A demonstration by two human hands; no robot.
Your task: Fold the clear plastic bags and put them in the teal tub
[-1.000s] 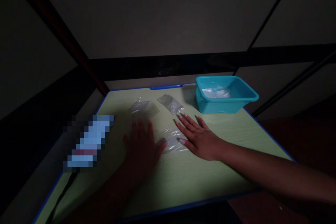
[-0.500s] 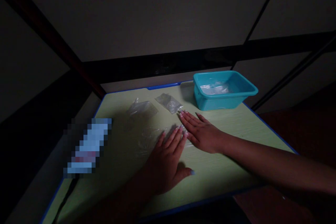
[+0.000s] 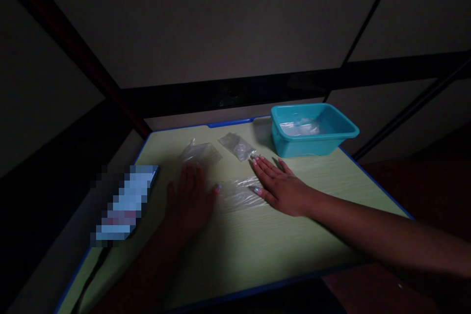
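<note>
A clear plastic bag [image 3: 237, 195] lies flattened across the middle of the table. My right hand [image 3: 281, 187] rests palm down on its right end, fingers stretched out. At the bag's left end is my left hand [image 3: 191, 201], fingers spread and a little blurred; it covers that part of the bag. Just beyond my left fingertips lies a crumpled clear plastic bag [image 3: 202, 153]. Another folded clear bag [image 3: 237, 146] sits farther back, its near corner close to my right fingertips.
A turquoise plastic basin [image 3: 316, 144] stands at the back right with clear plastic [image 3: 301, 127] inside. On the left lies a phone-like device [image 3: 127, 201], its screen pixelated, with a dark cable [image 3: 91, 274]. The pale table [image 3: 257, 260] has a blue edge, and a panelled wall rises behind it.
My left hand has slid left along the flattened bag, away from my right hand, uncovering the bag's middle. My right hand has stayed in place.
</note>
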